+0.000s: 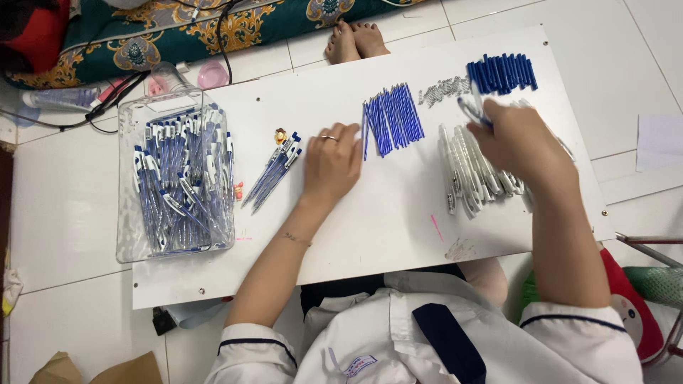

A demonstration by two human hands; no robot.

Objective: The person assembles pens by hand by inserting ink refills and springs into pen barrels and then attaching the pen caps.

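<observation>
My left hand rests flat on the white board, fingers by the left edge of a row of blue pen refills; it holds nothing. My right hand hovers over a row of white pen barrels and grips a blue pen part between its fingertips. Beyond it lies a row of dark blue pen caps and a small heap of metal springs. A few finished blue and white pens lie left of my left hand.
A clear plastic box full of finished pens stands at the board's left end. A patterned mattress and cables lie on the tiled floor beyond. Another person's bare feet touch the board's far edge. A stuffed toy sits at my right.
</observation>
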